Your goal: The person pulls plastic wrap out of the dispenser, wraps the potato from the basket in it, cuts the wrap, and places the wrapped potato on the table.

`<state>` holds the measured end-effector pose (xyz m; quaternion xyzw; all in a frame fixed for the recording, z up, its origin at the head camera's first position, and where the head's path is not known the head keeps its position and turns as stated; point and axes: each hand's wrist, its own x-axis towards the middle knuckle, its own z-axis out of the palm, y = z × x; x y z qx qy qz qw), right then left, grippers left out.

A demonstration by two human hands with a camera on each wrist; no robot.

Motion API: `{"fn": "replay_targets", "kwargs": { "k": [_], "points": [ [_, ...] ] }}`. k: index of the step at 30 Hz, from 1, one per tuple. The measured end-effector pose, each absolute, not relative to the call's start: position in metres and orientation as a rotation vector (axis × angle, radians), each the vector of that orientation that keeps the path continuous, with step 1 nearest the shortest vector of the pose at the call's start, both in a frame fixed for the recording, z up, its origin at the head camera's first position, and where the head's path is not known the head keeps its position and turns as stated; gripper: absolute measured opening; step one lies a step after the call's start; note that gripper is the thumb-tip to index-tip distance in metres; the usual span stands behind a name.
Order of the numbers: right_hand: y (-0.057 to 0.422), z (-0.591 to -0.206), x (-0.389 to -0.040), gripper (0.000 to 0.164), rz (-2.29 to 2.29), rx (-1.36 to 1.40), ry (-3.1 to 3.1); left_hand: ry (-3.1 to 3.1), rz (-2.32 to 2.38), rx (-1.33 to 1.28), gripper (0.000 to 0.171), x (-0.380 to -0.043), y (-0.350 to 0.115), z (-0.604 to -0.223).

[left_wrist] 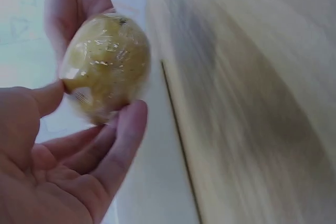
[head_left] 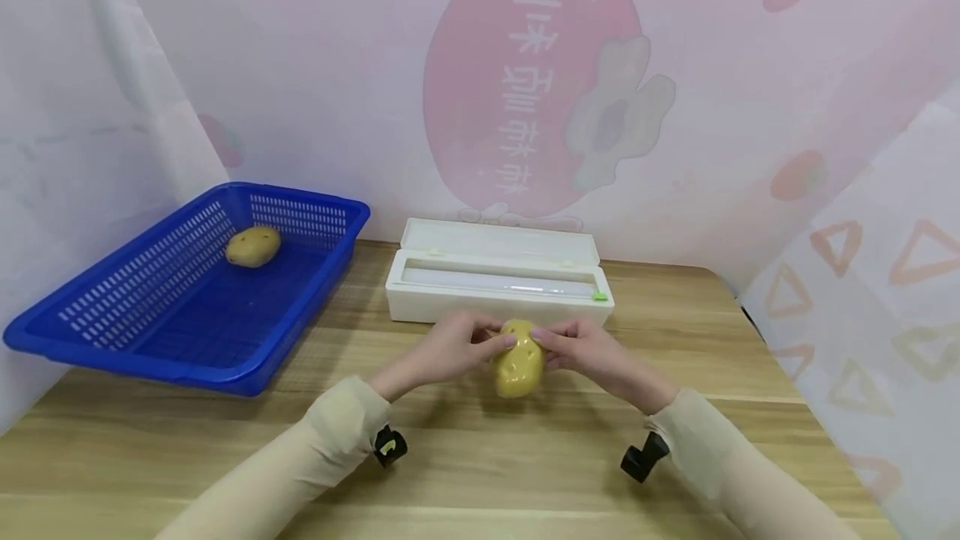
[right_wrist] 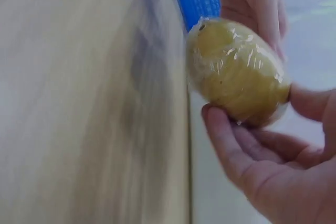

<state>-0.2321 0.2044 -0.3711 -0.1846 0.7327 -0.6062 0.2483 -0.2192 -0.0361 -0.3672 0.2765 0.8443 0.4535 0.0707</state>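
Note:
Between both hands, above the table, is a yellow potato (head_left: 519,365) wrapped in shiny clear cling film. My left hand (head_left: 459,348) pinches it from the left, thumb on the near face and fingers behind. From the other side my right hand (head_left: 588,354) grips it the same way. The left wrist view shows the wrapped potato (left_wrist: 107,66) with film creases and glints on its skin. In the right wrist view the film clings tightly around the potato (right_wrist: 236,72). Just behind the hands stands a white cling film box (head_left: 495,307), its lid raised and a film roll inside.
On the left a blue plastic basket (head_left: 300,311) holds another potato (head_left: 253,247) near its far corner. A small green slider (head_left: 600,296) sits at the box's right end. The wooden table (head_left: 517,465) ends at a printed cloth backdrop (head_left: 337,107).

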Motion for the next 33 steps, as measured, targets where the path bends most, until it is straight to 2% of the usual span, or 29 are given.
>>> {"fn": "replay_targets", "kwargs": {
  "k": [9,17,20,23,27,30,33],
  "points": [
    [0.195,-0.389,-0.236,0.042,-1.523,-0.323,2.142,2.547,1.277,0.626,0.040,-0.218,-0.031,-0.390],
    [0.191,-0.389,-0.231,0.024,-1.493,-0.411,2.500,2.721,1.178,0.808,0.044,-0.214,-0.026,-0.391],
    [0.191,-0.388,-0.227,0.024,-1.508,-0.428,2.471,2.632,1.176,0.875,0.053,-0.213,-0.029,-0.391],
    [0.195,-0.388,-0.223,0.037,-1.484,-0.461,2.419,2.502,1.229,0.899,0.072,-0.214,-0.032,-0.393],
    [0.199,-0.386,-0.217,0.065,-1.403,-0.560,2.344,2.391,1.290,0.883,0.091,-0.215,-0.033,-0.395],
    [0.198,-0.385,-0.213,0.087,-1.372,-0.634,2.282,2.382,1.306,0.875,0.088,-0.215,-0.032,-0.394],
    [0.196,-0.387,-0.210,0.098,-1.347,-0.680,2.290,2.386,1.319,0.893,0.076,-0.215,-0.031,-0.394]
  ]
}}
